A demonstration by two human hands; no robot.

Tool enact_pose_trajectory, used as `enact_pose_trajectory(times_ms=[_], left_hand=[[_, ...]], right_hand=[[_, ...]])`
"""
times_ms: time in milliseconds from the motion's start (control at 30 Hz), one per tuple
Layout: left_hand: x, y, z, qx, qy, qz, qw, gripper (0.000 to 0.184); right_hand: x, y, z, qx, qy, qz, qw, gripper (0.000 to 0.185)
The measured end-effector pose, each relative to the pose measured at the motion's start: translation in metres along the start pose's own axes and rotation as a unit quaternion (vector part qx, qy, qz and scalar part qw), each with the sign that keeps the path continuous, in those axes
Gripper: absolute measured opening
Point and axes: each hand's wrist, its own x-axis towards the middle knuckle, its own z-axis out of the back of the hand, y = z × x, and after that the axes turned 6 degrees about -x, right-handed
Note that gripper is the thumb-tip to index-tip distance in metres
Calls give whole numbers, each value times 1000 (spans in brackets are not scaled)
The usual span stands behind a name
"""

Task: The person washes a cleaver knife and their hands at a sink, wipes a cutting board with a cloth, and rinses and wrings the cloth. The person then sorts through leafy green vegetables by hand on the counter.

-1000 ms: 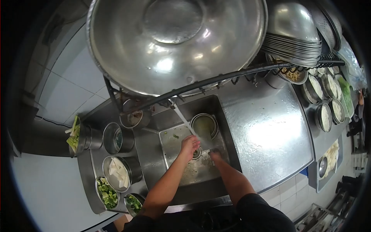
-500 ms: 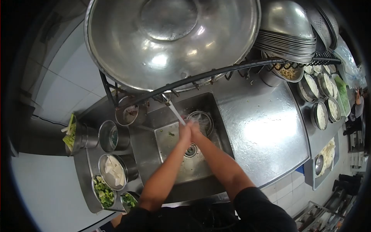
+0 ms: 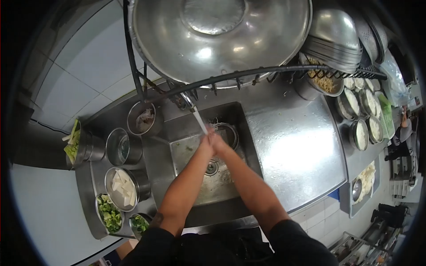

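My left hand [image 3: 206, 142] and my right hand [image 3: 217, 142] are pressed together under a stream of water from the faucet [image 3: 190, 103]. They are above the steel sink [image 3: 195, 195]; blur and overlap hide their fingers, so whether anything is between them cannot be made out. A round metal pot [image 3: 236, 137] stands in the sink just beyond and to the right of my hands. Below them lies the round drain [image 3: 212, 167], with small scraps on the sink floor around it.
A large metal bowl [image 3: 177, 53] rests on a black rack [image 3: 248, 72] overhead. Pots stand left, including one with white pieces [image 3: 124, 188] and a bowl of chopped greens [image 3: 109, 213]. Right are the steel counter [image 3: 288, 168], stacked bowls [image 3: 335, 48] and filled tins. Another person [image 3: 401, 133] is far right.
My hands were apart over the sink, then came together under the running water. They now stay joined there, slightly blurred. The whole view has shifted a little.
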Motion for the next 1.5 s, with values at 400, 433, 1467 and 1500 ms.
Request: enact_pose_trajectory(times_ms=[400,433,1467,1500], left_hand=[[-58,-12,-8,-361,75,120,922,44],[-80,-5,-5,-312,126,93,937,42],[7,-135,-14,-68,42,-34,996,29],[11,-143,-20,-69,46,-33,996,29]], right_hand=[[-93,75,-51,-5,-185,-61,981,32],[-78,61,-22,-130,-218,-30,967,27],[-165,-51,10,-453,-172,191,854,70],[-190,-6,5,-594,-110,93,791,70]])
